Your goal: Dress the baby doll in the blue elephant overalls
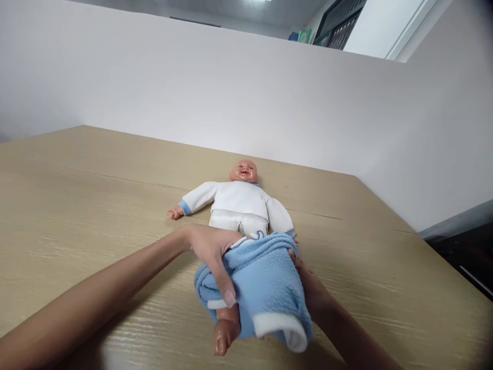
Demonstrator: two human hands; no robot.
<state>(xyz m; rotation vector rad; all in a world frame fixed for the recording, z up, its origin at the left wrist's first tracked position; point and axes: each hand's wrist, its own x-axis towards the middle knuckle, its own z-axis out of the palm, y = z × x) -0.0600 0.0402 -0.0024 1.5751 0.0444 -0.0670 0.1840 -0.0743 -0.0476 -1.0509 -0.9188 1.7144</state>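
Note:
A baby doll point(241, 198) lies on its back on the table, head away from me, in a white top with blue cuffs. Blue fleece pants point(265, 277) with white cuffs are bunched around its legs. One bare foot point(225, 331) pokes out of the leg opening on the left; the other foot is hidden inside the fabric. My left hand point(215, 257) grips the pants at the left, thumb outside and fingers tucked in behind the cloth. On the right side, my right hand point(310, 282) holds the pants' edge, its fingers mostly hidden by the fabric.
The wooden table point(115, 180) extends to a white wall point(192, 87) at the back. A dark object point(462, 252) stands beyond the table's right edge. Above the wall's top edge, a green package point(304, 36) shows near a dark-framed window.

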